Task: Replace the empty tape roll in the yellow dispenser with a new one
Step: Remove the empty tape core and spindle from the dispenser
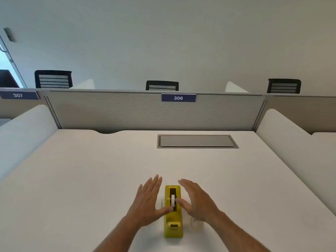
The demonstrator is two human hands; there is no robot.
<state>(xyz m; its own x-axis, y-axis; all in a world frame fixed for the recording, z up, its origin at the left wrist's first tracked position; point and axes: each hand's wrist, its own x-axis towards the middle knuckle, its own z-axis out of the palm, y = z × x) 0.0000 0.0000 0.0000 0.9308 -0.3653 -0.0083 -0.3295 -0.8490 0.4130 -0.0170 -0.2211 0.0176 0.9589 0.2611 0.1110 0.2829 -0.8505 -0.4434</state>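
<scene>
A yellow tape dispenser [173, 224] stands on the white desk [91, 179], its cutter end toward me. A white roll core [173, 200] sits upright in its slot. My left hand [147, 200] is spread flat on the dispenser's left, thumb touching the roll. My right hand [196, 200] is spread on the right, thumb against the roll's other side. A clear tape roll [196, 222] lies on the desk under my right wrist, partly hidden. Something small and pale [161, 203] lies beside the dispenser's left side.
A grey cable hatch [197, 141] is set into the desk further back. A grey partition [145, 111] with a "306" label closes the far edge. White side panels [291, 139] flank the desk. Black chairs [162, 85] stand beyond.
</scene>
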